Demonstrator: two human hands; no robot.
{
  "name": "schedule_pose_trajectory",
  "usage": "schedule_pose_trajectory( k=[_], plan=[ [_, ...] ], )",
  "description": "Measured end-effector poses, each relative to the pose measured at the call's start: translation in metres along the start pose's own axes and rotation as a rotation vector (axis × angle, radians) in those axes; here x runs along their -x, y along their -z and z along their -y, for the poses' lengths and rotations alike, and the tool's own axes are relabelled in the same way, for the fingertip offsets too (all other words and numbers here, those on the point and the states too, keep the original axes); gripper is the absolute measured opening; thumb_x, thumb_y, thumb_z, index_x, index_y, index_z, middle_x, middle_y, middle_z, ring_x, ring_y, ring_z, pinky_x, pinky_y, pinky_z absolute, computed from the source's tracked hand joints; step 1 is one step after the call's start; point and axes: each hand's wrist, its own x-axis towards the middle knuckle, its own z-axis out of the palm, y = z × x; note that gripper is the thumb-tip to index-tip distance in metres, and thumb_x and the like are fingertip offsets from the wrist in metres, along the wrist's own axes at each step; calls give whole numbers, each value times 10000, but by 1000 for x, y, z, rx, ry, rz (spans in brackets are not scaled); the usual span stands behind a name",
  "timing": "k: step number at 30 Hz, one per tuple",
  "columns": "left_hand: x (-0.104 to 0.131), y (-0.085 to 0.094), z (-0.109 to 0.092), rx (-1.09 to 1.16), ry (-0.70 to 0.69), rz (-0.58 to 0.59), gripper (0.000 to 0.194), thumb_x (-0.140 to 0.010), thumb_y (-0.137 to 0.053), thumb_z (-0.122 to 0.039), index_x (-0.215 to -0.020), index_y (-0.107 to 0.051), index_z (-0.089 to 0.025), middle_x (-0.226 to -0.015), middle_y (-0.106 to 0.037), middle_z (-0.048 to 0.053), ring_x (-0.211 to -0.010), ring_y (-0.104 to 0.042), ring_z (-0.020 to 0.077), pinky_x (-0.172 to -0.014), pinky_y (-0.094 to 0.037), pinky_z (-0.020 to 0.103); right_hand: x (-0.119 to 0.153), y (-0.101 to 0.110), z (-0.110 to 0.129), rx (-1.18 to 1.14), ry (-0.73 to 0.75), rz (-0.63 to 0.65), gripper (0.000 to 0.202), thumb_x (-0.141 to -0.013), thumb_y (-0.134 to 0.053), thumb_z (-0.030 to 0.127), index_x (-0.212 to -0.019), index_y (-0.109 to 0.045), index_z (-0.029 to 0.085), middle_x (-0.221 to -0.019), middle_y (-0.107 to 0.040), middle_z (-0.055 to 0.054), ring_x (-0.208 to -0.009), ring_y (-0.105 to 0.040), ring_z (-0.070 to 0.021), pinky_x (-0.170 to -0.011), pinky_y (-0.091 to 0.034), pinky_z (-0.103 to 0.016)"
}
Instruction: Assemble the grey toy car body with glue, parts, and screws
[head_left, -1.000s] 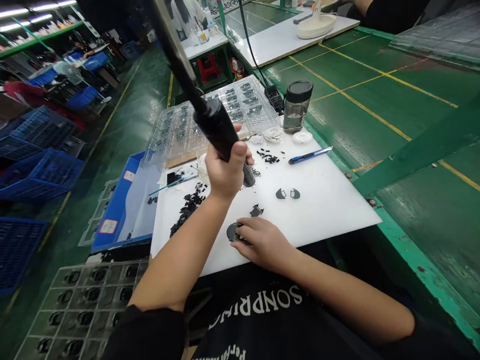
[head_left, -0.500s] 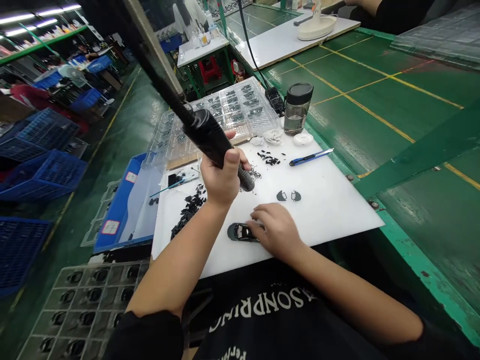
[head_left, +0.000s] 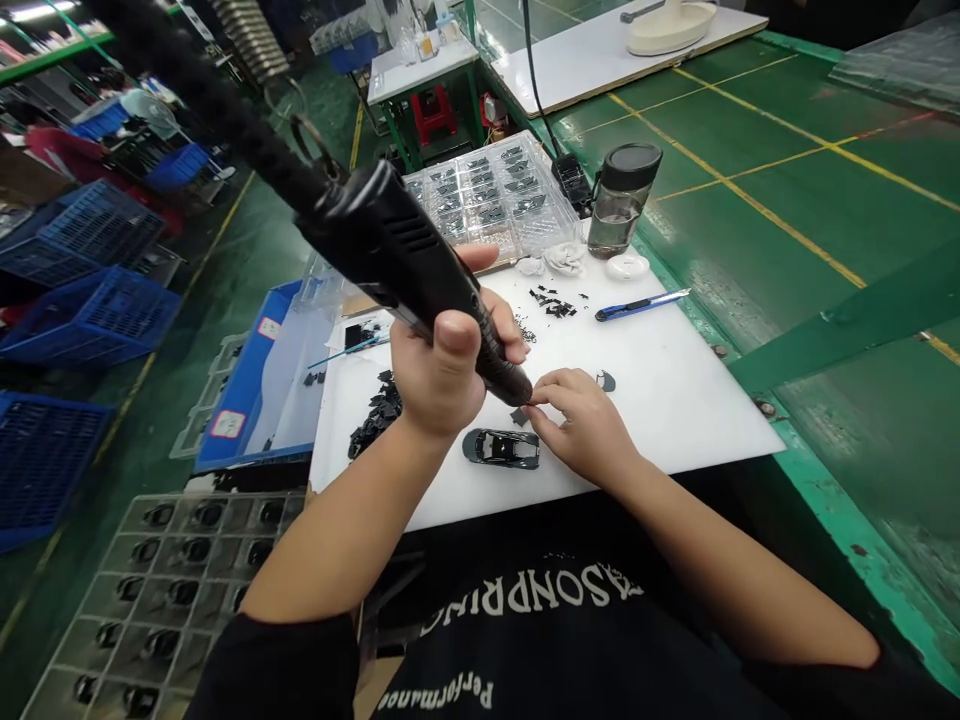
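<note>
My left hand (head_left: pixel 450 350) is wrapped round a black power screwdriver (head_left: pixel 420 260) that hangs from a coiled cord and slants down to the right. At the tool's lower tip, my right hand (head_left: pixel 585 420) has its thumb and fingers pinched together; what they hold is too small to name. A small dark piece (head_left: pixel 519 416) lies just left of those fingertips. Below it, a black toy car body (head_left: pixel 501 449) rests on the white board (head_left: pixel 675 400). One curved dark part (head_left: pixel 606 381) shows behind my right hand.
Black pieces (head_left: pixel 375 415) are heaped at the board's left. A blue cutter (head_left: pixel 643 304), a bottle (head_left: pixel 624 200) and a white oval object (head_left: pixel 627 266) stand or lie toward the back right. Compartment trays (head_left: pixel 487 190) sit behind, a blue bin (head_left: pixel 255 390) at left.
My right hand has left the toy car and moved up and right to the tool's tip. The screwdriver has come closer and lower. The small dark piece now shows beside the fingertips.
</note>
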Motion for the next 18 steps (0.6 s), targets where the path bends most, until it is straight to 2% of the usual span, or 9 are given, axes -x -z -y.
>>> schedule_pose_trajectory(
  k=[5,10,14,18],
  plan=[
    [3,2,-2,45,56,40,593,-685,-679,-683,-1027,-610,-204,-596,-545,-13,-451,-525,124,-438,-427,279,-2,5,1,55,84,42,73,-851,-609,164,-780,-605,179,-874,-640,-69,-801,-559,-202,-719,-442,-348],
    [3,1,-7,34,78,50,613,-668,-683,-696,-1029,-599,-208,-587,-545,-23,-454,-519,120,-444,-442,274,-4,6,3,24,90,63,60,-872,-589,167,-819,-609,185,-896,-645,-79,-835,-573,-211,-744,-450,-356],
    [2,2,-16,-2,53,6,629,-655,-666,-729,-1030,-607,-228,-585,-540,-15,-454,-518,120,-446,-436,274,-2,6,5,-23,85,11,53,-884,-589,178,-845,-621,194,-886,-643,-72,-832,-569,-200,-750,-459,-351],
    [2,3,-19,5,51,13,627,-655,-659,-735,-1031,-606,-237,-587,-530,-12,-453,-522,127,-450,-437,283,-1,5,7,-50,88,-33,50,-878,-603,180,-831,-611,196,-871,-644,-66,-821,-576,-193,-747,-463,-348]
  ],
)
